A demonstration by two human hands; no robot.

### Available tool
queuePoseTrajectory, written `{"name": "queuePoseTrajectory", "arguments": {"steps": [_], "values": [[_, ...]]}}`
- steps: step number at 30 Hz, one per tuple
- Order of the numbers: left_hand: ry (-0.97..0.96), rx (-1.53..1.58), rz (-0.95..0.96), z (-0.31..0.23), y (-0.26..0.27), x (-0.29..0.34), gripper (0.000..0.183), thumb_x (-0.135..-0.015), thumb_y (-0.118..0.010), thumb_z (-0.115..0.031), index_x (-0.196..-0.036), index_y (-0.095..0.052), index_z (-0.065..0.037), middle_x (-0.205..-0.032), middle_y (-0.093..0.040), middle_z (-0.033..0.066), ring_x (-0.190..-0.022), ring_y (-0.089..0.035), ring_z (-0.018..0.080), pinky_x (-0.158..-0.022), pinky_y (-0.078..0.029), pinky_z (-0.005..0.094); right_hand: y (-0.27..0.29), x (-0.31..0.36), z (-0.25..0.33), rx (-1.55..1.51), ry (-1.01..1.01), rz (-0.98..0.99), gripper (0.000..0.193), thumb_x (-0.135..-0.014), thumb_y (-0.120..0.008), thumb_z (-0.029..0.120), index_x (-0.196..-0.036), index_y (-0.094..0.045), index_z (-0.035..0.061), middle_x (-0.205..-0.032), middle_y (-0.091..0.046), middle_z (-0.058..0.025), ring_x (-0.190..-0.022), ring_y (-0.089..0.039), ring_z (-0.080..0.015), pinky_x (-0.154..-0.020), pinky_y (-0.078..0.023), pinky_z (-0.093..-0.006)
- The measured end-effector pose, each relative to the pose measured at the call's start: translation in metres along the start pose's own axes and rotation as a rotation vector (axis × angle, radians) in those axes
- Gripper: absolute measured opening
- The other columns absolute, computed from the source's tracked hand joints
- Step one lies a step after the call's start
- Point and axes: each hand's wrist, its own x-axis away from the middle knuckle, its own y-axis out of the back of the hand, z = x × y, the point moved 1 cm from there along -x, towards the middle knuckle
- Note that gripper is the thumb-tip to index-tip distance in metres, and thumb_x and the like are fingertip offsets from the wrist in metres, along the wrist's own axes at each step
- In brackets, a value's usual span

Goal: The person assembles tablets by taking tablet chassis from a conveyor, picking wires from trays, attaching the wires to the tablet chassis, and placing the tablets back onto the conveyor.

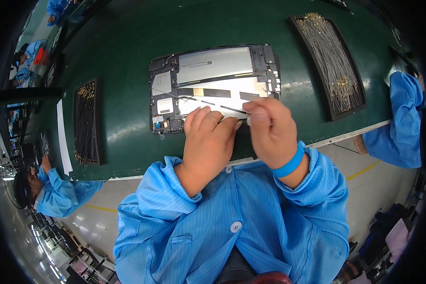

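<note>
An opened tablet-like device [215,66] lies on the green workbench, its silvery inside, black frame and small circuit board at the lower left showing. A thin grey cable [164,93] crosses its left part. My left hand [209,142] rests over the device's near edge, fingers bent close together, with thumb and forefinger meeting low; what lies under their tips is hidden. Just right of it, my right hand [273,135] is closed in a pinch above the near right corner, slightly blurred. Whatever it pinches is too small to name. A blue band [290,162] circles my right wrist.
On the right stands a black tray [337,116] full of grey cables [329,61] with gold-coloured ends. A smaller dark tray [98,123] at the left holds black cables [84,123]. The bench's near edge [128,178] runs before me. People in blue sleeves [404,118] sit on both sides.
</note>
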Motion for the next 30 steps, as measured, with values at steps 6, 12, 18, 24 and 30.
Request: {"name": "queuePoseTrajectory", "arguments": {"steps": [6, 12, 18, 24, 30], "values": [[-0.028, -0.01, 0.021, 0.001, 0.006, -0.002, 0.01, -0.067, -0.055, -0.012, -0.076, -0.057, -0.008, -0.078, -0.051, 0.0067, -0.08, -0.046, 0.026, -0.078, -0.033, 0.0371, -0.007, -0.009, 0.009, 0.21, 0.178, 0.19, 0.014, -0.075, -0.053, 0.016, -0.077, -0.054, 0.002, -0.065, -0.055, -0.0128, -0.059, -0.053, -0.0273, -0.054, -0.042, -0.0355], [0.255, -0.26, -0.338, 0.061, 0.051, -0.014, 0.029, -0.076, -0.052, -0.017, -0.096, -0.051, 0.003, -0.083, -0.054, 0.0168, -0.073, -0.05, 0.0287, -0.067, -0.04, 0.0347, 0.025, -0.027, 0.002, -0.241, -0.663, 0.026, 0.035, -0.083, -0.046, 0.03, -0.103, -0.044, 0.0015, -0.067, -0.054, -0.0055, -0.055, -0.05, -0.0096, -0.048, -0.04, -0.0212], [0.766, 0.568, 0.094, 0.087, 0.069, 0.04, 0.037, -0.082, -0.043, -0.026, -0.104, -0.047, 0.003, -0.091, -0.054, 0.0215, -0.085, -0.053, 0.031, -0.072, -0.041, 0.0321, 0.043, 0.015, 0.0, 0.058, -0.956, 0.299, 0.05, -0.082, -0.046, 0.028, -0.119, -0.034, -0.0029, -0.072, -0.048, -0.0039, -0.055, -0.045, -0.0092, -0.05, -0.039, -0.0205], [0.884, 0.558, 0.002, 0.091, 0.053, 0.037, 0.033, -0.085, -0.037, -0.023, -0.102, -0.049, 0.002, -0.089, -0.057, 0.0123, -0.082, -0.053, 0.018, -0.073, -0.039, 0.026, 0.033, 0.05, -0.023, 0.527, -0.358, 0.254, 0.043, -0.084, -0.042, 0.027, -0.115, -0.041, -0.0027, -0.072, -0.051, -0.0076, -0.056, -0.05, -0.0123, -0.054, -0.041, -0.0221], [0.794, 0.524, -0.089, 0.103, 0.047, 0.035, 0.039, -0.081, -0.042, -0.025, -0.1, -0.047, 0.009, -0.085, -0.054, 0.0247, -0.078, -0.053, 0.0356, -0.068, -0.041, 0.0348, 0.018, 0.028, 0.002, -0.098, -0.975, -0.044, 0.04, -0.084, -0.041, 0.033, -0.108, -0.043, 0.0007, -0.063, -0.047, -0.0064, -0.05, -0.046, -0.0109, -0.042, -0.039, -0.022]]}}
